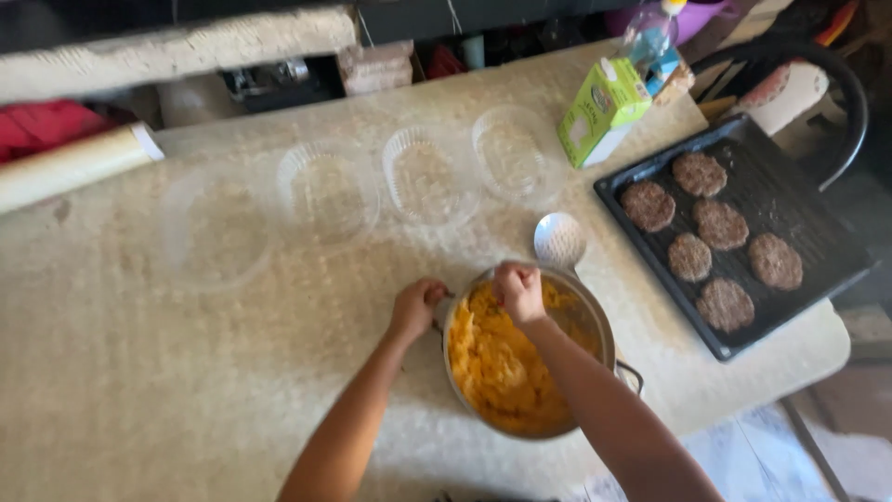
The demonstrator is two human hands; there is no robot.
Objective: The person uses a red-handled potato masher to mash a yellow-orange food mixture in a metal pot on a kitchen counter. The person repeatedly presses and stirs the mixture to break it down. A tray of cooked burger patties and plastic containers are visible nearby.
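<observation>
Head view, lower centre of frame: metal pot (595,321) full of orange-yellow mash (497,367), sitting near the front edge of the table (139,372). Left hand (416,307) closed on the pot's rim or side handle, at the pot's left. Right hand (518,290) fisted over the pot's top edge, gripping what looks like a utensil handle; the tool itself is hidden by the fist, so I cannot tell what it is.

Risk, as I judge it: the pot stands close to the table's near edge, and a hard push into stiff mash could slide or tip it if the left hand loosens. Mash could also flick over the rim onto the table.

Just above the pot, touching or nearly touching its rim: white slotted spoon (559,240), bowl up. A knock from the right hand could send it skidding.

Right of frame: black grill tray (790,200) with six brown patties (720,226), its lower corner overhanging the table edge, likely to tip if bumped.

Farther up, in a row: four clear plastic containers (423,177), empty, light, easily shoved out of place. Green carton (602,110) and a clear bottle (650,42) stand upper right, near the tray. Roll of wrap (74,163) at upper left.
</observation>
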